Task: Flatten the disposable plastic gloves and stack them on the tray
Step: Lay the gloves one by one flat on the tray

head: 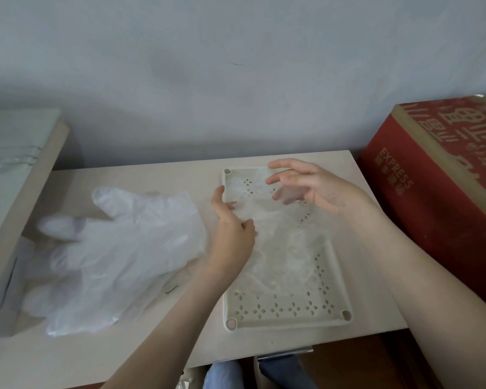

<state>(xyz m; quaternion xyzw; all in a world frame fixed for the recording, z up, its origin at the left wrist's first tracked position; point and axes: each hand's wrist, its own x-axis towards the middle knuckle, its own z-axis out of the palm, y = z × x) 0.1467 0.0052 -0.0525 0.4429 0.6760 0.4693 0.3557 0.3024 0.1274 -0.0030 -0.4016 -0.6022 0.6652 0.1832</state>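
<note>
Left hand (pixel 230 228) pinched the near edge of a clear glove (pixel 278 242) spread on the tray (pixel 289 323) just right of it. Right hand (pixel 309 186) hovered above, fingers slack, gripping nothing I could see. Loose gloves (pixel 118 248) heaped left of the left hand. I judged the film weightless, limp and clingy, best taken by the cuff edge.

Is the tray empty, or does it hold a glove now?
Not empty: a clear glove lies spread over the tray, blurring its cut-out pattern.

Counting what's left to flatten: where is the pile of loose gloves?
In the head view, the pile of plastic gloves lies on the table, left of the perforated tray, beside the left hand.
</note>
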